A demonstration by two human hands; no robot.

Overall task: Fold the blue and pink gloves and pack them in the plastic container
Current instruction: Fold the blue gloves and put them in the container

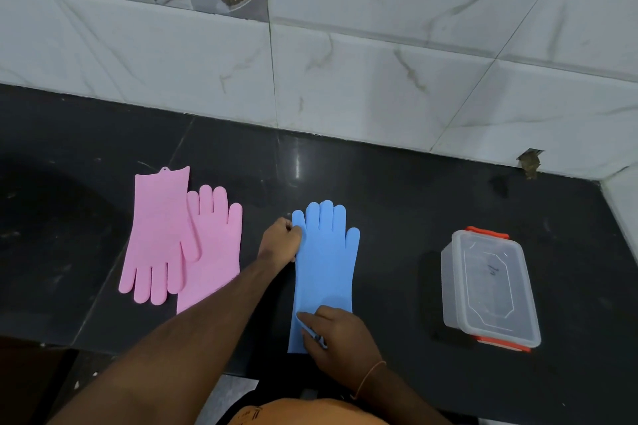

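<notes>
A blue glove (326, 262) lies flat on the black counter (397, 203), fingers pointing toward the wall. My left hand (280, 241) pinches its left edge near the little finger. My right hand (336, 338) holds the cuff end near the counter's front edge, fingers curled on the glove. Two pink gloves (179, 238) lie overlapped to the left, one with fingers toward me, the other with fingers toward the wall. The clear plastic container (490, 286) with orange clips stands at the right with its lid on.
A white marble-tiled wall (379, 86) runs along the back and right side of the counter. A dark recessed area lies at the far left. The counter's front edge is just below my hands.
</notes>
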